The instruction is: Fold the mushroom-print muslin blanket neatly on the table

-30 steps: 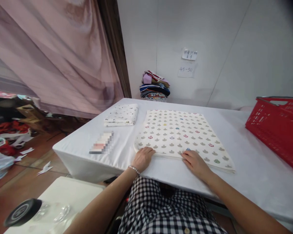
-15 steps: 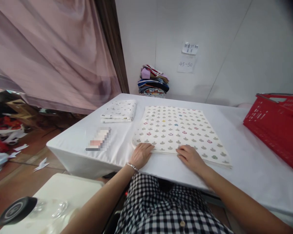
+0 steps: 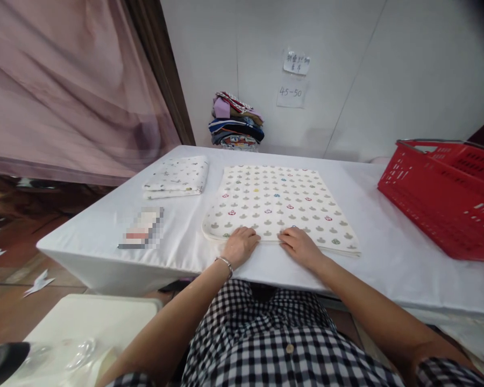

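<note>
Left hand (image 3: 241, 247): just slid nearer right hand (image 3: 300, 247), lower centre
Spread cloth (image 3: 276, 204): still flat, just edge work imo
Grip: both on near edge, can't tell if pinching

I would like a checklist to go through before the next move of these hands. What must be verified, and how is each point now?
1. Left hand on the near edge of the patterned cloth: ok.
2. Right hand on that same edge: ok.
3. Patterned cloth spread flat, no large creases on top: ok.
4. Folded cloth apart from the patterned one: ok.
5. Red basket apart from the patterned cloth: ok.
6. Layers underneath smooth: cannot tell, they are hidden.
</note>
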### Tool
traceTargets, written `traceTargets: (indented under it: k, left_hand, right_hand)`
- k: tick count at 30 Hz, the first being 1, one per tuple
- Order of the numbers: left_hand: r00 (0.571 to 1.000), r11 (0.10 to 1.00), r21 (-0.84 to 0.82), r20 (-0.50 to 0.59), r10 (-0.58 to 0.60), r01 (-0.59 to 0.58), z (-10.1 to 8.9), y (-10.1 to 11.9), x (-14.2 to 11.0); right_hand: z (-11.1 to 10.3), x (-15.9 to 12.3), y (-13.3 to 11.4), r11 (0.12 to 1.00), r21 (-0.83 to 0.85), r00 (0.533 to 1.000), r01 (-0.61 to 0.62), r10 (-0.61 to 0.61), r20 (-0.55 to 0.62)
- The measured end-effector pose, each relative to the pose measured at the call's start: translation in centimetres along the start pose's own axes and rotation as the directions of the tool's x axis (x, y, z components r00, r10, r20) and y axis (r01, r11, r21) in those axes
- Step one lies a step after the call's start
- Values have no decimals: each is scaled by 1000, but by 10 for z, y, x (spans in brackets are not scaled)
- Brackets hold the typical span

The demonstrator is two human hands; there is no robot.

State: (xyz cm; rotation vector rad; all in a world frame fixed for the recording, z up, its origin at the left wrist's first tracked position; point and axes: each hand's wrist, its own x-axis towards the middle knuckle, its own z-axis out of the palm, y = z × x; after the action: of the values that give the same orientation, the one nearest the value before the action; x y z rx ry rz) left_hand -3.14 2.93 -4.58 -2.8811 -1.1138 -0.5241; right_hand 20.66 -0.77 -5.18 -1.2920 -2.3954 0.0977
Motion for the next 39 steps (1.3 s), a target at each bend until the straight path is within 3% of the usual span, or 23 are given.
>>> traceTargets:
  k: [6, 17, 21, 25, 31, 35, 39]
  left_hand:
    - [998, 998, 39, 41, 45, -47, 0, 7, 5]
    - [968, 981, 147, 232, 91, -127, -8, 16, 25]
    - [981, 994, 92, 191, 40, -59, -2, 14, 25]
    - [989, 994, -42, 119, -92, 97, 5, 9, 25]
    - [948, 932, -217, 198, -248, 289, -4, 6, 30]
    - [953, 942, -200, 194, -231, 269, -4, 6, 28]
    - [988, 987, -86, 80, -129, 136, 4, 13, 22]
  right_hand:
    - [-2, 4, 5, 1000, -12, 999, 18, -18, 43]
    - [-1, 1, 3, 1000, -8, 1000, 25, -25, 5]
    - [-2, -2, -2, 1000, -22, 1000, 8, -8, -21]
    - [2, -4, -4, 999, -42, 999, -2, 0, -49]
    - [7, -5, 1, 996, -83, 996, -28, 20, -92]
    - [7, -9, 10, 995, -96, 991, -26, 13, -131]
    - [6, -12, 13, 997, -78, 993, -16, 6, -118]
